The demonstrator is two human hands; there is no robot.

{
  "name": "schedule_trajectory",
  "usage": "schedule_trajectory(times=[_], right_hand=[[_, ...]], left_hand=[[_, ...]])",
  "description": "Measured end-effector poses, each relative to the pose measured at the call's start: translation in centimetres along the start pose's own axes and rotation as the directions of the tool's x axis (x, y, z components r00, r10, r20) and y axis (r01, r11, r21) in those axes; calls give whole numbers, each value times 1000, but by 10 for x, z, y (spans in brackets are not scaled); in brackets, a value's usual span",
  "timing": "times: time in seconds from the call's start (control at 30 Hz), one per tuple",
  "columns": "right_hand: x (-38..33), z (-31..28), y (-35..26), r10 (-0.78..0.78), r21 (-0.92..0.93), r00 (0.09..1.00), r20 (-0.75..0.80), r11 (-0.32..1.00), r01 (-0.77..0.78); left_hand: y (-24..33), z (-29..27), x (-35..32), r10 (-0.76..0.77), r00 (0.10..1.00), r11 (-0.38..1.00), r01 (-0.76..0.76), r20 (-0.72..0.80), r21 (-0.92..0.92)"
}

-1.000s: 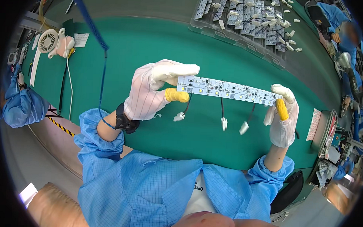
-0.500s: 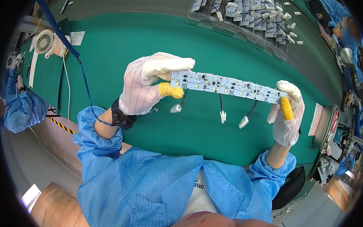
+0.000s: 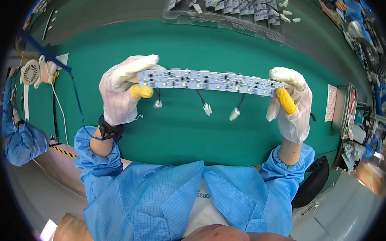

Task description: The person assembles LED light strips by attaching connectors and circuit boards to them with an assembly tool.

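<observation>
A long white LED circuit board (image 3: 209,80) is stretched between my two gloved hands above the green mat (image 3: 188,137). My left hand (image 3: 125,86), with a yellow cover on the thumb, pinches its left end. At the right end, my right hand (image 3: 290,100) grips it between a yellow-covered thumb and the fingers. Small yellowish LEDs and dark chips face up along the strip. Three short dark leads hang below it, each ending in a white connector (image 3: 235,114). A black strap (image 3: 111,130) with a blue coiled cord circles my left wrist.
Beyond the mat stands a clear plastic tray (image 3: 222,23) full of similar boards with white connectors. A small fan (image 3: 32,72) sits at the left. On the right are a printed sheet (image 3: 331,103) and a metal-edged bin (image 3: 348,111). Co-workers in blue (image 3: 26,142) are at both sides.
In the picture, both hands and the board have shifted left, and the board lies more level. The tray and other surroundings have shifted too, as the view has turned. Both grips stay on the board.
</observation>
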State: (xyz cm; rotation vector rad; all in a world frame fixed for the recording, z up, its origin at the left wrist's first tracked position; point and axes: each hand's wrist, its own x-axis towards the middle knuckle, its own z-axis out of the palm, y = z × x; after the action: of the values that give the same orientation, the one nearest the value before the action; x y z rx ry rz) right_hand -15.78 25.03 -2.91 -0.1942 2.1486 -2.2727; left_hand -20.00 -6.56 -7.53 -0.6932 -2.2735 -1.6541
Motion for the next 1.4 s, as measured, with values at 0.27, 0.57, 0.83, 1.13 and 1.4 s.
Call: schedule_trajectory(times=[0.27, 0.57, 0.83, 1.13, 1.4], right_hand=[[-1, -1, -5, 74, -16, 996, 42, 997, -74], [4, -8, -2, -137, 75, 962, 238, 990, 123], [2, -5, -3, -57, -53, 991, 120, 997, 64], [0, 4, 3, -16, -5, 1000, 9, 1000, 16], [9, -4, 13, 6, -411, 999, -37, 912, -21]], left_hand=[[-4, -1, -4, -80, 997, 997, 80, -4, 18], [-6, -4, 5, -252, 968, 955, 244, 23, 168], [-7, -1, -1, -173, 985, 971, 174, -22, 162], [-3, -5, -8, -165, 983, 986, 167, -77, 19], [3, 4, 3, 316, 910, 921, -362, 268, 142]])
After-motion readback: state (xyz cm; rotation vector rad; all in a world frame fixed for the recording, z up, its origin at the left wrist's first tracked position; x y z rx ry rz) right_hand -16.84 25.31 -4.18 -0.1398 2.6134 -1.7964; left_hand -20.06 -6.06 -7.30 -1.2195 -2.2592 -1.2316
